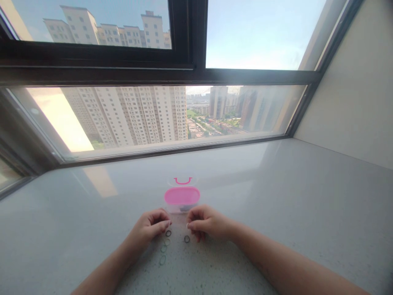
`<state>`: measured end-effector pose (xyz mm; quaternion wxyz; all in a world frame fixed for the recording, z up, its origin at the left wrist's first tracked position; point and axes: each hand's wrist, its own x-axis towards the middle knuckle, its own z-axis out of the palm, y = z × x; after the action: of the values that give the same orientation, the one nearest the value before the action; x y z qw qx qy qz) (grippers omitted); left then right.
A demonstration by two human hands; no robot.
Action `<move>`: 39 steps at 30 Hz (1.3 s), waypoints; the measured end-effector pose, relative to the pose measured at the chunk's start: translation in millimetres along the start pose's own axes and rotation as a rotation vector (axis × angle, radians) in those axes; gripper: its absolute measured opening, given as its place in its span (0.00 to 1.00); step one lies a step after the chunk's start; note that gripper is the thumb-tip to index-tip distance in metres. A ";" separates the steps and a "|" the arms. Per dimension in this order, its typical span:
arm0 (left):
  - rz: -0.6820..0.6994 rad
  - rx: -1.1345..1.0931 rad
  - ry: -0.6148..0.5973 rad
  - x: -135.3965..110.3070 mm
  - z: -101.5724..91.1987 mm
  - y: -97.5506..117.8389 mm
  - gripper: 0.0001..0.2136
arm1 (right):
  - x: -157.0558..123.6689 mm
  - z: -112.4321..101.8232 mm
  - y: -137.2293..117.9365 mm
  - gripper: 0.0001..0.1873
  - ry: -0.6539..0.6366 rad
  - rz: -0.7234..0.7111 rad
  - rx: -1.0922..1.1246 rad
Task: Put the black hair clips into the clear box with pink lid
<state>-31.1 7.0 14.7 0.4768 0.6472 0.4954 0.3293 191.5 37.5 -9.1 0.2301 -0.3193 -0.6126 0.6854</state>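
My left hand (156, 222) hovers close to the white speckled counter, its fingers curled and thumb pressed toward the index finger. Whatever it may pinch is too small to make out. Just below its fingertips lies a dark small ring-shaped band (166, 234). Several pale greenish bands (160, 260) run in a line from there toward me. Facing it, my right hand (205, 221) is also closed in a pinch, and its contents cannot be made out. Another dark band (184, 240) rests on the counter beneath its thumb.
Beyond my hands stands an oval pink-and-clear box (182, 196) with something dark low inside. Behind it lies a clear piece with a pink handle (183, 183). A dark-framed window (184, 151) borders the counter's far side, and a wall (350, 98) rises at right.
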 end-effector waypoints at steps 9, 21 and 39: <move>-0.005 -0.030 0.011 0.2 0.6 -0.9 0.09 | 1.6 -0.9 1.3 0.08 0.006 0.001 0.037; 0.015 -0.082 0.023 0.6 0.4 -6.2 0.08 | 2.7 -2.0 3.2 0.08 -0.006 0.007 0.057; 0.028 -0.109 0.049 2.5 1.7 -12.8 0.07 | 2.7 -0.3 6.1 0.13 -0.009 0.008 0.056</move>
<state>-33.0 9.6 2.0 0.4943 0.6191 0.4789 0.3780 190.3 38.7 -15.6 0.2335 -0.3122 -0.5929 0.7046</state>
